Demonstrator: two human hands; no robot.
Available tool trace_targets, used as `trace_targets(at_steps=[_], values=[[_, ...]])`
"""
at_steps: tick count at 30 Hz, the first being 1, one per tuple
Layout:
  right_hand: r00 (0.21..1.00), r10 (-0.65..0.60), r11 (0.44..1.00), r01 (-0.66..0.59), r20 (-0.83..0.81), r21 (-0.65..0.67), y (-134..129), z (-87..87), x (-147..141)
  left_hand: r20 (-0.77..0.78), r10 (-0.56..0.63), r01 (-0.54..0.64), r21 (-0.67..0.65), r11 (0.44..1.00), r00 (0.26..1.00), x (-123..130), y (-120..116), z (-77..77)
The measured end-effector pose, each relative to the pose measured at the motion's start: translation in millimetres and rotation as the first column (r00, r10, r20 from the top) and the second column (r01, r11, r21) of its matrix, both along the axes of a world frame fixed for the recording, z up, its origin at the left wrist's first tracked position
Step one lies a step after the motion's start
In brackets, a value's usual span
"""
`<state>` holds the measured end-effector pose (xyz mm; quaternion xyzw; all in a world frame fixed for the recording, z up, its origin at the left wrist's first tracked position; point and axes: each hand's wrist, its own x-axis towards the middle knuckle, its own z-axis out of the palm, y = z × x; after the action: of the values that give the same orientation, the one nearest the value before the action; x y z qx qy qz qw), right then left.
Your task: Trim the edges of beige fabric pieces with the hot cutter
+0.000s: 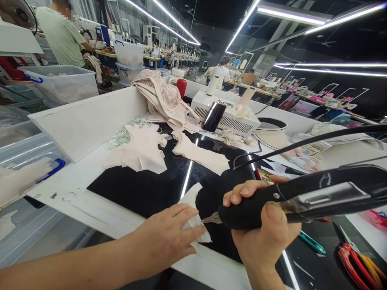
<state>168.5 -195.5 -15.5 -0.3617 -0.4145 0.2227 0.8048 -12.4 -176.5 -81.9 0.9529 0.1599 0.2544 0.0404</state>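
Observation:
A black corded hand tool [302, 197] with a metal lever on its side is gripped in my right hand [266, 225]. Its thin pointed tip meets a small white curved fabric piece [193, 201] near the front edge of the black glossy surface [136, 189]. My left hand [169, 237] holds that piece, fingers bent over its lower part; what lies under the fingers is hidden. Behind it lie a long cream fabric strip [202, 153] and a heap of pale fabric pieces [142, 147].
Red-handled scissors [352, 262] and a teal cutter [313, 242] lie at the right. A phone [214, 117] leans on a white vented box [242, 121]. Beige garments [163, 96] are piled at the back. Plastic bins [66, 82] and a person [60, 32] are at the left.

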Motion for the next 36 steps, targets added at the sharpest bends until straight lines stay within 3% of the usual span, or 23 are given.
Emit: trace_targets(at_steps=[10, 20, 36], values=[[1.000, -0.009, 1.000, 0.009, -0.015, 0.007, 2, -0.6, -5, -0.052, -0.072, 0.069, -0.047, 0.996, 0.996, -15, 30, -4.1], [0.999, -0.040, 0.999, 0.040, -0.016, 0.027, 5, 2.3, -3, -0.040, -0.086, 0.085, -0.032, 0.996, 0.996, -13, 28, -12.4], [0.998, -0.041, 0.999, 0.042, -0.043, 0.016, 10, 3.0, -7, -0.046, -0.080, 0.078, -0.041, 0.996, 0.996, -11, 23, -4.1]])
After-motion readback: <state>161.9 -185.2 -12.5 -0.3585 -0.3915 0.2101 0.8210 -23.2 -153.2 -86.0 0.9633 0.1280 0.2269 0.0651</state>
